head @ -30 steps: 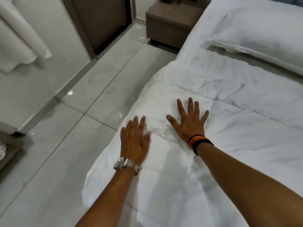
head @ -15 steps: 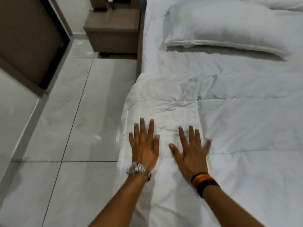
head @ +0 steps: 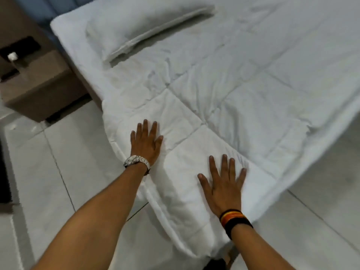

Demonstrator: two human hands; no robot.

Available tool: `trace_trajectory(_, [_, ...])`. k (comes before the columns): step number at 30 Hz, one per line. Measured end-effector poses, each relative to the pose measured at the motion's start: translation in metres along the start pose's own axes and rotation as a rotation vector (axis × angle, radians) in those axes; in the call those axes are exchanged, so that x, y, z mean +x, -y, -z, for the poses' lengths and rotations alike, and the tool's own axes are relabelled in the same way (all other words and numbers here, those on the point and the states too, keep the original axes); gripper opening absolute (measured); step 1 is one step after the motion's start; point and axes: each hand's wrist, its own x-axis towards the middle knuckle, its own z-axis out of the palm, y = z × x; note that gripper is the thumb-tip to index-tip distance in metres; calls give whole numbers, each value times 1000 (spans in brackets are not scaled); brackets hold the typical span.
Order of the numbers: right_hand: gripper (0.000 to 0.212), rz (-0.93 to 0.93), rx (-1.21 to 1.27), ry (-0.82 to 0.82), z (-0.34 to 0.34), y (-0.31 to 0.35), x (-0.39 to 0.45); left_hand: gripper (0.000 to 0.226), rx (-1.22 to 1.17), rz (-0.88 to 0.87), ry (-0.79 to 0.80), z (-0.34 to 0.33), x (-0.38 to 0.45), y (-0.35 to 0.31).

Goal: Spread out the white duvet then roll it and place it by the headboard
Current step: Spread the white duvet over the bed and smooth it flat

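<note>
The white quilted duvet [head: 243, 98] lies spread across the bed, with its near corner hanging over the mattress edge toward the floor. My left hand [head: 146, 142], with a silver watch on the wrist, rests flat on the duvet near its left edge, fingers apart. My right hand [head: 223, 185], with a striped wristband, presses flat on the duvet's near corner, fingers spread. Neither hand grips the fabric. A white pillow [head: 140, 28] lies at the head of the bed, beyond the duvet's far edge. A dark blue headboard [head: 34, 7] shows at the top left.
A brown bedside table [head: 37, 82] stands left of the bed with a dark object and a small white item on top. Glossy grey floor tiles [head: 64, 172] lie to the left and below the bed corner. A dark strip sits at the far left edge.
My view has swung so the bed now runs diagonally. Both hands stay flat on the duvet; the right hand has slid away from the left toward the near corner.
</note>
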Motion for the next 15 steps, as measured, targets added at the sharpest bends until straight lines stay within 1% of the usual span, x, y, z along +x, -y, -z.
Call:
trace_trajectory(3, [77, -122, 67, -46, -17, -2, -42, 67, 59, -185, 24, -6, -12, -11])
trace_trajectory(5, [74, -174, 61, -47, -24, -1, -54, 67, 97, -291, 113, -21, -19, -27])
trace_trajectory(7, [71, -251, 73, -68, -29, 3, -60, 68, 121, -297, 178, -35, -23, -36])
trace_trajectory(8, [71, -314, 99, -83, -31, 4, -64, 69, 108, -281, 185, -37, -23, -38])
trace_trajectory(9, [71, -393, 136, -103, -33, 8, -69, 69, 96, -287, 173, -35, -21, -37])
trace_trajectory(11, [70, -537, 242, -126, -40, 20, -82, 67, 88, -357, 129, -26, -11, -27])
trace_trajectory(13, [70, -630, 323, -165, -46, 33, -91, 67, 82, -417, 86, -14, 8, -9])
trace_trajectory(15, [71, -715, 359, -221, -47, 53, -85, 67, 82, -383, 47, -1, 40, 19])
